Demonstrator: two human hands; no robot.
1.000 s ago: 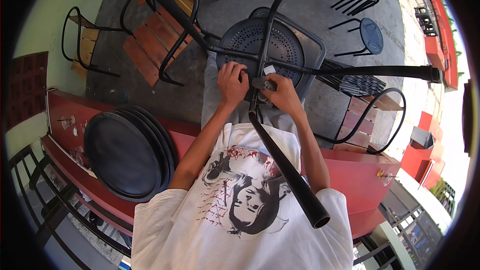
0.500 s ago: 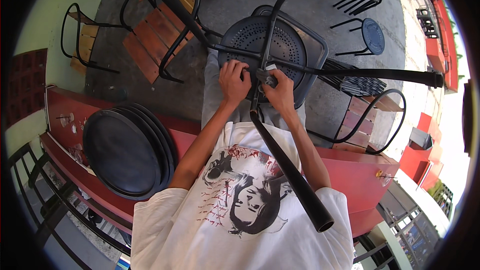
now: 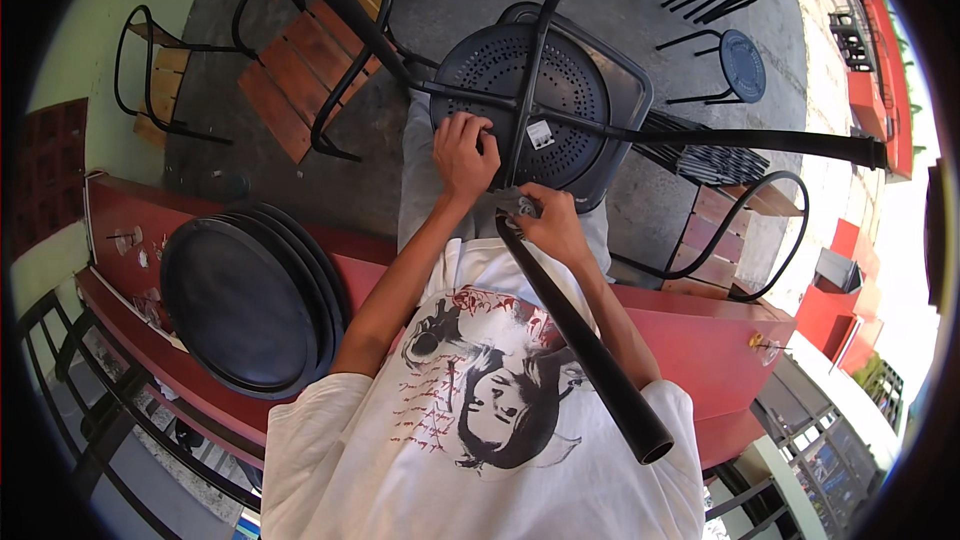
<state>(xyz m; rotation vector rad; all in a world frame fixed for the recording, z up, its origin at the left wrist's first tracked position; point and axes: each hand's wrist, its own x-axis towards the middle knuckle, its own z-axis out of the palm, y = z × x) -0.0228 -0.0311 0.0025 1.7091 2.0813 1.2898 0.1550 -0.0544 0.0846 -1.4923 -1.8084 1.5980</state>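
An upturned black metal stool with a perforated round seat rests over my lap, its legs spreading outward. My left hand is closed, with curled fingers, on the near left part of the stool beside the leg joint. In my right hand is a bunched grey cloth, pressed around the near leg where it bends toward me. A small white label shows on the seat's underside. The fingertips of both hands are partly hidden.
A stack of round black tops stands on the red bench at my left. Wooden-slat chairs lie ahead to the left, another chair is at the right. Blue-topped stools stand at the far right. Long stool legs reach outward.
My right hand has slid toward me along the near leg with the cloth, uncovering the white label. My left hand stays at nearly the same place on the stool.
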